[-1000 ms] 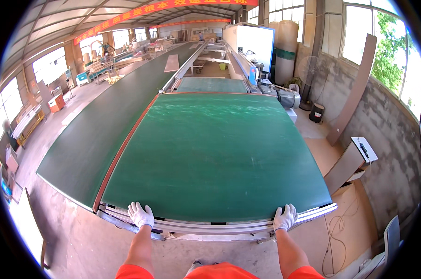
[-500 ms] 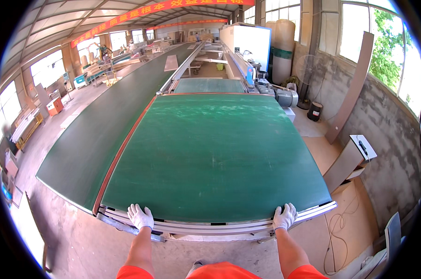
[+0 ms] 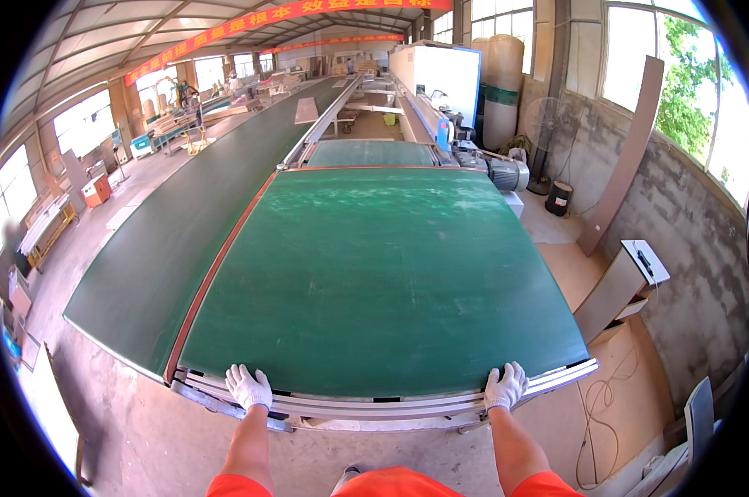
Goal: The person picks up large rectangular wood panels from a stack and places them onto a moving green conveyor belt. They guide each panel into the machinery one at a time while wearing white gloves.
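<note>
In front of me lies a wide green conveyor belt [image 3: 382, 282], its near end framed by a metal rail [image 3: 424, 406]. My left hand [image 3: 248, 387], in a white glove, rests on the rail and the belt's near edge toward the left, fingers spread. Toward the right of the same edge lies my right hand [image 3: 507, 386], also gloved in white, with its fingers stretched forward. Neither hand holds a thing. Faint pale scuffs mark the far part of the belt.
A longer dark green belt [image 3: 155, 257] runs along the left, with a flat board [image 3: 305, 111] far up it. At the right are a motor [image 3: 507, 174], a black drum [image 3: 559, 199], a small cabinet [image 3: 614, 290], a leaning plank [image 3: 627, 157] and a loose cable [image 3: 599, 422].
</note>
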